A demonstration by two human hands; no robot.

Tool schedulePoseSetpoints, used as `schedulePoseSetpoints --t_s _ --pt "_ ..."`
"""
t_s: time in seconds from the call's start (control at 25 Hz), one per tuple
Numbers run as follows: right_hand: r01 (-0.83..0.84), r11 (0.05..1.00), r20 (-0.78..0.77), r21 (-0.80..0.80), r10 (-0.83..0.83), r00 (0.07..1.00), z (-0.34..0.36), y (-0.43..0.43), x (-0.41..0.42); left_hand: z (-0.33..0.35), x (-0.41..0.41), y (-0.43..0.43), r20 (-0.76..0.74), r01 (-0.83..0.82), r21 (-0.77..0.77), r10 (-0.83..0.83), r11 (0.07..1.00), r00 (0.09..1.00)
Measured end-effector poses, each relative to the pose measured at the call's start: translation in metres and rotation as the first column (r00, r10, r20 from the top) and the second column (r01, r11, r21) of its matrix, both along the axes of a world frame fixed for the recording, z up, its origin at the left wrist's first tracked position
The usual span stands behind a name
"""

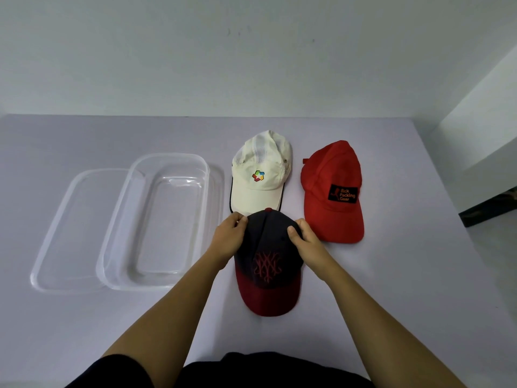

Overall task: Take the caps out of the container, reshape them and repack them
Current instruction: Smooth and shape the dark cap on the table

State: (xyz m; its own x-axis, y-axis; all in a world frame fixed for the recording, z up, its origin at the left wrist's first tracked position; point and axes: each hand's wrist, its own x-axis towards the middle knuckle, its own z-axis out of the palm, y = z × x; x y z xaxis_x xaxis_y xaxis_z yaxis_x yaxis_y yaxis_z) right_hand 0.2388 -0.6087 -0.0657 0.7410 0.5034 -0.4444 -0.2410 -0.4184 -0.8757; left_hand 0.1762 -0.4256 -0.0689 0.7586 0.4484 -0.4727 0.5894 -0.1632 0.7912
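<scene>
A navy cap with a dark red brim and red embroidery (268, 264) lies on the table in front of me, brim toward me. My left hand (229, 238) grips the left side of its crown. My right hand (303, 236) grips the right side, thumb on top. Behind it lies a white cap with a coloured logo (261, 175), its brim partly under the navy cap's crown. A red cap with a black patch (334, 191) rests to the right. The clear plastic container (165, 219) stands empty to the left.
The container's clear lid (70, 228) lies flat, partly under the container's left side. The pale table (405, 275) ends at a white wall behind and drops off at the right, where a dark object (489, 208) sits lower down.
</scene>
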Motion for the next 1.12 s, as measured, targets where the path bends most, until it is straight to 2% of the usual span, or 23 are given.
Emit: schedulePoseSetpoints --t_s 0.12,0.24,0.36,0.48,0.64,0.76,0.84,0.96,1.12 --pt "0.027 0.998 0.060 -0.061 -0.023 0.998 -0.010 -0.003 0.001 0.000 -0.001 0.005 -0.004 0.021 0.064 -0.021 0.998 1.000" --pt "-0.034 0.970 0.191 -0.240 0.082 0.978 -0.020 -0.007 0.009 -0.002 -0.003 0.015 -0.029 0.115 0.143 -0.112 0.983 0.993" --pt "-0.046 0.912 0.306 -0.407 0.184 0.934 -0.020 -0.011 0.018 -0.003 0.000 0.021 -0.036 0.107 0.149 -0.102 0.983 0.994" --pt "-0.059 0.938 0.205 -0.341 0.136 0.969 -0.029 -0.020 0.027 -0.002 0.003 0.022 -0.038 0.067 0.079 -0.064 0.995 0.997" --pt "-0.159 0.950 0.106 -0.268 0.193 0.975 -0.031 -0.025 0.026 -0.004 0.001 0.016 -0.010 0.055 -0.016 -0.055 0.998 0.998" --pt "-0.093 0.995 0.089 -0.046 0.097 0.991 -0.020 -0.019 0.019 -0.002 -0.001 0.010 0.013 0.090 -0.005 -0.090 0.996 0.996" --pt "-0.006 1.000 0.061 -0.002 0.006 0.998 -0.018 -0.012 0.014 0.000 -0.001 0.005 0.027 0.104 0.025 -0.104 0.994 0.994" --pt "0.052 0.998 0.058 -0.028 -0.051 0.997 -0.021 -0.007 0.009 0.000 -0.003 0.001 0.048 0.096 0.043 -0.098 0.994 0.994" --pt "-0.020 0.990 0.198 -0.137 0.047 0.979 -0.020 -0.009 0.013 -0.003 -0.007 0.010 0.045 0.127 0.123 -0.133 0.984 0.990"
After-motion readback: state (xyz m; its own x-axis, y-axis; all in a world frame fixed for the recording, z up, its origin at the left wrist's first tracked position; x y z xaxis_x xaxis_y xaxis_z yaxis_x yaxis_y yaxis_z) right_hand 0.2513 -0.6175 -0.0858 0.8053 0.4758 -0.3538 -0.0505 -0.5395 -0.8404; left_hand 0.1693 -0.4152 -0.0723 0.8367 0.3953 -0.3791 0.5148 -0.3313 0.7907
